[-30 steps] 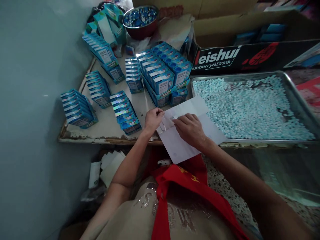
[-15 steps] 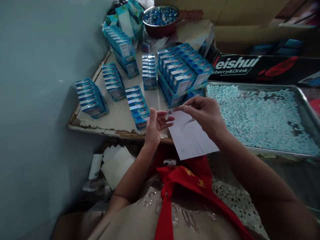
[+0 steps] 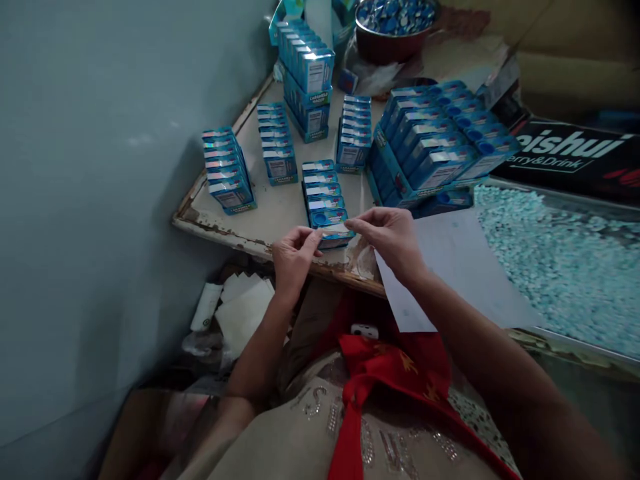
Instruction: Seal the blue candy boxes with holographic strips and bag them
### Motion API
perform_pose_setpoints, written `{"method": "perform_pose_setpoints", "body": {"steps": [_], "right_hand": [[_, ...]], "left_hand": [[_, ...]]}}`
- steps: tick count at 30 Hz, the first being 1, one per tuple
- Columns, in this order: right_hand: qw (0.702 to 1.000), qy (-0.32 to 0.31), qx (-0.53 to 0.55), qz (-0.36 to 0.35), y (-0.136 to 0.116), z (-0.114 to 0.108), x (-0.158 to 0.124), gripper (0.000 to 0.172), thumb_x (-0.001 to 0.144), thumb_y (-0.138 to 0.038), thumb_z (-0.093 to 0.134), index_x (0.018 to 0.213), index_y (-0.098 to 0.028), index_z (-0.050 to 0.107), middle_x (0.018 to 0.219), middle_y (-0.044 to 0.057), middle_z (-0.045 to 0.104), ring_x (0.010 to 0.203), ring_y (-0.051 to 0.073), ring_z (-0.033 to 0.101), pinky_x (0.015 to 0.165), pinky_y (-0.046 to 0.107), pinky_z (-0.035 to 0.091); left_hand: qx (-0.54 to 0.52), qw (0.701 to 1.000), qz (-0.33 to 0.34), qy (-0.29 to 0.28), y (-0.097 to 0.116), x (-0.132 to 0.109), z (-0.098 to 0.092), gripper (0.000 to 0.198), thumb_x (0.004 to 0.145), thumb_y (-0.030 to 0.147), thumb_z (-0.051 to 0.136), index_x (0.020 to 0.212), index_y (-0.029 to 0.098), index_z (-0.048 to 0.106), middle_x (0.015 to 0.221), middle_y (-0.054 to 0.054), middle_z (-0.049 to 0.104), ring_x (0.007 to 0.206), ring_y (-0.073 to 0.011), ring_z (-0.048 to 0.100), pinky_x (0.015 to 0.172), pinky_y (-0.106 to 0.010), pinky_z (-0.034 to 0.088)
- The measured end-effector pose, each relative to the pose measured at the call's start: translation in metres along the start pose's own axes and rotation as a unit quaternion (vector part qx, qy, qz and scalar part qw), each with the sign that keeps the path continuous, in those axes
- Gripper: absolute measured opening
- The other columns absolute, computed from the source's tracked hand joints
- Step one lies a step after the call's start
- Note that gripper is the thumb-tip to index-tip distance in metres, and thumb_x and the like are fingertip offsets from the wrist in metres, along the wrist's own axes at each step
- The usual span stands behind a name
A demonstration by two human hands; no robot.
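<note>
My left hand is closed in a pinch at the left side of the nearest small blue box. From the right, my right hand pinches with thumb and forefinger at the same height. Between the fingertips runs a thin clear strip, held level across the front box; its edges are hard to make out. That box is the front one of a short row of blue boxes standing near the table edge. Beneath my right wrist lies a white sheet with faint marks.
More rows of blue boxes stand on the worn table. A filled display carton sits right of them. Behind is a bowl of blue-and-white pieces. At right, a metal tray holds pale blue pieces before a black printed carton.
Both hands have come to the front box of the near row, my right hand bringing the clear strip from over the white sheet. My left fingers have closed. The view has turned left.
</note>
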State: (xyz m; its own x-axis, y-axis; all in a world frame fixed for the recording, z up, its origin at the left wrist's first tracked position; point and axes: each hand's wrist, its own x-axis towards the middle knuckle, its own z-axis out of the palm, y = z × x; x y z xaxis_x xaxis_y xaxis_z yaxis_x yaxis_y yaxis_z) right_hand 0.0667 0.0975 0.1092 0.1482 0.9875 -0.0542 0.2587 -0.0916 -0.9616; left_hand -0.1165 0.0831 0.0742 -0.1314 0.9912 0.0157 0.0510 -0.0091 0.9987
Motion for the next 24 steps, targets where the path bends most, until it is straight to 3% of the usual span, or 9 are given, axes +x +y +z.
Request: {"method": "perform_pose_setpoints", "body": {"steps": [4, 8, 15, 20, 22, 24], "right_hand": [[1.0, 0.009, -0.021, -0.001, 0.01, 0.029, 0.029, 0.028, 0.073, -0.045, 0.082, 0.067, -0.019, 0.073, 0.063, 0.001, 0.066, 0.057, 0.015, 0.06, 0.047, 0.027, 0.046], [0.997, 0.005, -0.076, -0.018, 0.017, 0.036, 0.043, 0.028, 0.075, -0.045, 0.081, 0.067, -0.02, 0.071, 0.063, 0.001, 0.065, 0.061, 0.016, 0.061, 0.053, 0.028, 0.049], [0.993, -0.024, -0.117, 0.0, 0.02, 0.037, 0.048, 0.027, 0.075, -0.047, 0.078, 0.069, -0.021, 0.073, 0.061, 0.001, 0.065, 0.059, 0.016, 0.057, 0.053, 0.028, 0.041], [0.976, 0.026, -0.216, -0.024, 0.025, 0.034, 0.06, 0.033, 0.066, -0.041, 0.088, 0.069, -0.023, 0.06, 0.065, -0.002, 0.062, 0.063, 0.015, 0.054, 0.058, 0.029, 0.036], [0.977, 0.028, -0.209, -0.018, 0.026, 0.03, 0.06, 0.038, 0.067, -0.043, 0.089, 0.07, -0.024, 0.057, 0.064, -0.003, 0.059, 0.063, 0.015, 0.052, 0.059, 0.029, 0.036], [0.986, 0.032, -0.164, -0.025, 0.025, 0.027, 0.056, 0.042, 0.074, -0.051, 0.087, 0.071, -0.025, 0.054, 0.062, -0.004, 0.056, 0.061, 0.014, 0.051, 0.058, 0.029, 0.036]], "left_hand": [[0.03, 1.0, 0.007, -0.003, -0.009, 0.04, -0.016, 0.024, 0.084, 0.039, 0.077, 0.068, 0.021, 0.07, 0.054, 0.004, 0.062, 0.048, -0.0113, 0.055, 0.052, -0.024, 0.043], [0.018, 0.999, -0.019, -0.032, -0.019, 0.059, -0.021, 0.03, 0.082, 0.046, 0.079, 0.067, 0.021, 0.071, 0.053, 0.004, 0.061, 0.046, -0.011, 0.053, 0.051, -0.025, 0.041], [-0.005, 0.998, -0.039, -0.044, -0.037, 0.063, -0.023, 0.029, 0.08, 0.046, 0.08, 0.067, 0.022, 0.07, 0.052, 0.004, 0.059, 0.047, -0.0109, 0.053, 0.052, -0.025, 0.041], [-0.028, 0.99, -0.121, -0.065, -0.058, 0.063, -0.016, 0.032, 0.084, 0.048, 0.077, 0.072, 0.02, 0.067, 0.054, 0.004, 0.058, 0.049, -0.0119, 0.054, 0.051, -0.023, 0.039], [-0.001, 0.987, -0.156, -0.045, -0.063, 0.06, -0.013, 0.031, 0.085, 0.045, 0.079, 0.077, 0.021, 0.061, 0.056, 0.005, 0.059, 0.05, -0.0129, 0.055, 0.051, -0.024, 0.04], [0.069, 0.989, -0.13, 0.022, -0.063, 0.053, -0.012, 0.03, 0.082, 0.035, 0.084, 0.081, 0.022, 0.057, 0.059, 0.005, 0.06, 0.053, -0.0136, 0.056, 0.055, -0.024, 0.04]]}}
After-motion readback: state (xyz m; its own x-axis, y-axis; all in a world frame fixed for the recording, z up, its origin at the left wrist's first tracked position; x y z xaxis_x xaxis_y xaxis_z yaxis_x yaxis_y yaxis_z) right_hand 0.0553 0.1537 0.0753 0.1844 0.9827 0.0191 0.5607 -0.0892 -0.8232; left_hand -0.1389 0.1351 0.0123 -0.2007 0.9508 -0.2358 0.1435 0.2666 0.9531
